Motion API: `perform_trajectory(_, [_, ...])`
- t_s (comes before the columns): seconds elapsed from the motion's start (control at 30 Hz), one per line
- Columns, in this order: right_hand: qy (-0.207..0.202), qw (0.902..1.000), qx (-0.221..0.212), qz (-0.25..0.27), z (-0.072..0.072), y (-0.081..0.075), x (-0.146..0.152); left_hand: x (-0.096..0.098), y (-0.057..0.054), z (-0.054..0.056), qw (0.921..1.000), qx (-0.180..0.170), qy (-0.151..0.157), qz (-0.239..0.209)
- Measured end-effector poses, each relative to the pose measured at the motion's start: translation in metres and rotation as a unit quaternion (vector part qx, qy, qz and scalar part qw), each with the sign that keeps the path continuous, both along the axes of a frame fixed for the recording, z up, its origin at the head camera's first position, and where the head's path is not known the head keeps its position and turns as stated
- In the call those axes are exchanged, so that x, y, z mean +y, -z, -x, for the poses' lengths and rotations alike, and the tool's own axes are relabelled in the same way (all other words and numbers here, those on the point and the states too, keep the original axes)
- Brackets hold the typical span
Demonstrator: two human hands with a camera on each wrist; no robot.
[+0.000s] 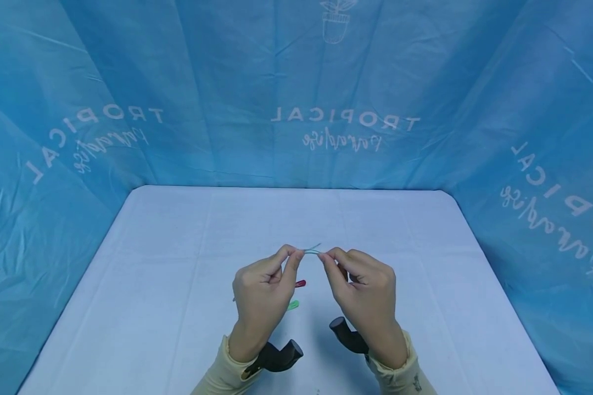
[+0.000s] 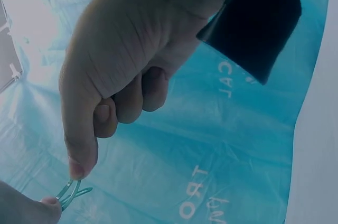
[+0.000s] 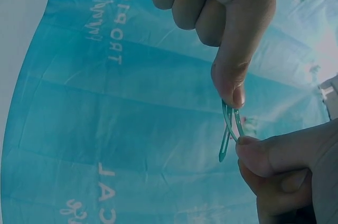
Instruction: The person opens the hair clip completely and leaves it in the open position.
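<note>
Because the surface [image 1: 143,307] runs past the lower border of the head view, its near edge is cut off, just where two pale sleeves [image 1: 222,370] reach in. Beyond them lie a green hair clip [image 1: 294,305] and, slightly closer to the far edge, a red hair clip [image 1: 301,283]. Farther on, raised over the surface between its left and right edges, is a teal hair clip [image 1: 312,252], its prong standing away from its frame; thumb and forefinger of the left hand [image 1: 263,285] pinch one end, those of the right hand [image 1: 368,285] the other. With so little to grip, the clip could spring loose if it snapped suddenly, or twist if pulled unevenly. The fingertips cover both its ends, the left hand hides much of the other two clips, and a dark sliver [image 1: 234,299] beside that hand is too small to identify.
</note>
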State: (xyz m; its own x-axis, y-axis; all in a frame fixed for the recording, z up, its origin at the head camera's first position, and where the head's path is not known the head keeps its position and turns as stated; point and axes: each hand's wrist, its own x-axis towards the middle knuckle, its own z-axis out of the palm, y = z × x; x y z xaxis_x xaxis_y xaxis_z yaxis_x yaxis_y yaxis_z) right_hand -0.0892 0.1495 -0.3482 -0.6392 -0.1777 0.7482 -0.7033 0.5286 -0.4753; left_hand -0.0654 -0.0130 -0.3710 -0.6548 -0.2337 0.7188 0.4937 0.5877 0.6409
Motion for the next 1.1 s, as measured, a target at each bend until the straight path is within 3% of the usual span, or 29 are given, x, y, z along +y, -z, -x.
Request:
perform_trajectory(0.27, [-0.01, 0.9997, -0.02, 0.002, 0.004, 0.004, -0.003, -0.005, -0.001, -0.001, 0.9995, -0.015, -0.017, 0.021])
perform_trajectory(0.37, [-0.009, 0.9991, -0.038, -0.017, 0.007, 0.008, -0.005, -0.011, 0.004, -0.003, 0.9976, -0.045, -0.031, 0.042])
perform_trajectory(0.47, [-0.009, 0.9962, -0.047, -0.073, 0.011, 0.018, -0.011, -0.022, 0.014, -0.006, 0.9902, -0.096, -0.053, 0.086])
perform_trajectory(0.6, [-0.031, 0.9853, -0.055, -0.159, 0.015, 0.043, -0.025, -0.04, 0.034, -0.016, 0.9657, -0.194, -0.085, 0.15])
perform_trajectory(0.77, [-0.068, 0.9636, -0.066, -0.25, 0.012, 0.08, -0.048, -0.059, 0.063, -0.036, 0.9302, -0.296, -0.111, 0.186])
perform_trajectory(0.97, [-0.073, 0.9276, -0.076, -0.359, 0.005, 0.111, -0.065, -0.069, 0.089, -0.049, 0.8985, -0.357, -0.12, 0.227])
perform_trajectory(1.1, [-0.083, 0.9085, -0.107, -0.395, -0.002, 0.122, -0.072, -0.071, 0.101, -0.055, 0.8788, -0.391, -0.117, 0.248])
